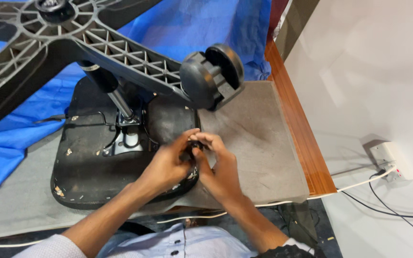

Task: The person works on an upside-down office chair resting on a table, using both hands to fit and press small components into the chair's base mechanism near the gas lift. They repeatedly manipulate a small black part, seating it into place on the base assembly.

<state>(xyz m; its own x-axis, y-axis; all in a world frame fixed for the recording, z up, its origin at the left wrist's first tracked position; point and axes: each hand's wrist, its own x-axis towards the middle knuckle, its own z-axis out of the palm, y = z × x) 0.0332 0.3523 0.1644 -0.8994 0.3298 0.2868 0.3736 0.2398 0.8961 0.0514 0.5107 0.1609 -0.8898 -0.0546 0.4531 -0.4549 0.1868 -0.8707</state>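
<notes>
1. Near the picture's middle, the left hand (166,165) and right hand (221,169) meet at the right edge of an upturned black chair seat (87,172).
2. Both hands' fingers (205,139) curl tightly around a small dark part (194,145); it sits between the fingertips, mostly hidden.
3. At 12 o'clock from the hands, a black caster wheel (213,74) hangs on the star base (120,52).
4. Grey cloth (259,143) covers the worktop; blue sheet (201,24) lies at 11 o'clock.
</notes>
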